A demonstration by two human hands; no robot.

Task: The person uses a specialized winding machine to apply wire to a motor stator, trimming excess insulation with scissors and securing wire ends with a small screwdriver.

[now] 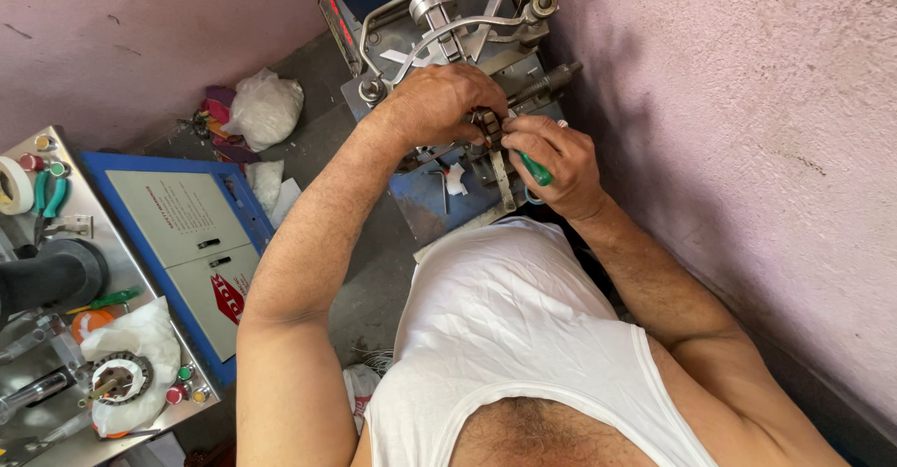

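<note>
Hands at blue machine (439,196), left hand (437,105) gripping small metal part (488,126), right hand (559,163) holding green-handled screwdriver (535,169) beside it.

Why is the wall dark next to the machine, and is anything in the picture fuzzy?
In the head view, the blue metal machine casts a soft shadow on the pink plaster wall beside it; daylight is even, with mild shine on the curved silver metal handle; the left hand and the right hand, gripping a green-handled tool, look sharp; edges bend slightly.
</note>
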